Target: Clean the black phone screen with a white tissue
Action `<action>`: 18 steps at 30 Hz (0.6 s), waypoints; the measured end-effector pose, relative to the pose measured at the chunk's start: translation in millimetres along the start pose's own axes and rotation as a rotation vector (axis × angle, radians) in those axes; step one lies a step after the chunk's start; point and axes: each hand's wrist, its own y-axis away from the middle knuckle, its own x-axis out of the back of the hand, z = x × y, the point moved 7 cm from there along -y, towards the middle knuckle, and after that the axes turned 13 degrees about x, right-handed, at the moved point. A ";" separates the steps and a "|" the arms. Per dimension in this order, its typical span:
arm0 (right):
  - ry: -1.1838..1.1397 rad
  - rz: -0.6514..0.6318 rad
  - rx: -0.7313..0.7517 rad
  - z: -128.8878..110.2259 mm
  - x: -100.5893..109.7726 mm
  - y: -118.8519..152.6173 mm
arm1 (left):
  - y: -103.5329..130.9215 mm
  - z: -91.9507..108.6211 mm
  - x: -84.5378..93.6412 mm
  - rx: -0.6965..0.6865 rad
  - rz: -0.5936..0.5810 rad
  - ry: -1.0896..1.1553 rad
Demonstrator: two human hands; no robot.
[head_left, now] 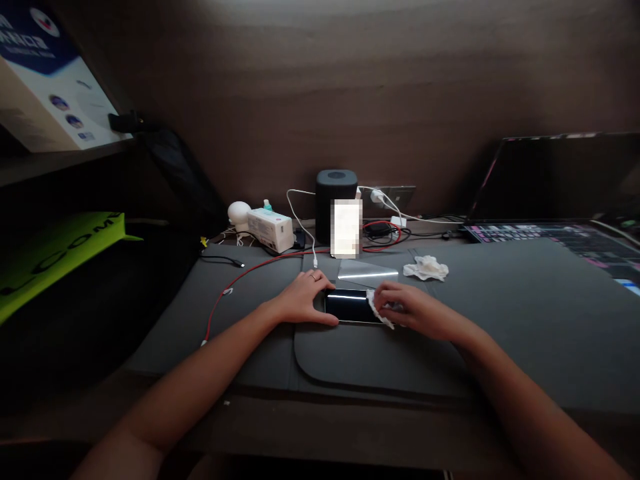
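Observation:
A smartphone point(350, 307) with a dark, shiny screen lies flat on the grey mat point(240, 360). My left hand point(307, 298) grips its left end, thumb along the near edge and fingers at the far edge. On the phone's right part, my right hand point(400, 305) presses a crumpled white tissue point(376, 307) against the screen, fingers bunched around it. Just behind the phone lies a clear, thin sheet point(367, 272) that reflects the light. A second crumpled tissue point(427, 268) rests on the mat to the right of that sheet.
At the back stand a dark cylindrical speaker point(337, 179), a small white box point(273, 229) and a white round object point(239, 213). A red cable point(220, 303) curves across the mat's left side. An open laptop point(555, 180) stands at the right, a boxed item point(65, 87) upper left.

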 end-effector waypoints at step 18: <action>0.074 0.057 0.046 -5.8 -7.9 -9.4 | -0.5 0.7 0.0 0.013 -0.010 -0.005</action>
